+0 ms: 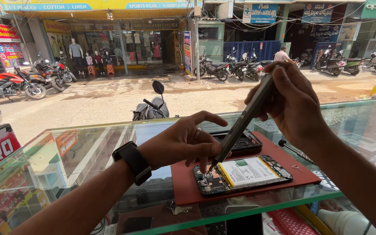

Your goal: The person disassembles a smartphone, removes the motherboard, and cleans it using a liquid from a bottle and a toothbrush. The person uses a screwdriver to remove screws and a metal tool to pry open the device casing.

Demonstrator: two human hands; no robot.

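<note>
The back cover is already off the opened smartphone [242, 175], which lies on the red work mat [183, 191] with battery and circuit board bare; another dark phone part [245, 141] rests just behind it, so the board work looks only begun. The right hand [294, 104] is clenched round a grey electric screwdriver [244, 119], slanting its tip down onto the board at the phone's left end. The left hand [181, 141], fingers [205, 162] loosely spread and grasping nothing, braces on the phone's left edge, touching the tip.
</note>
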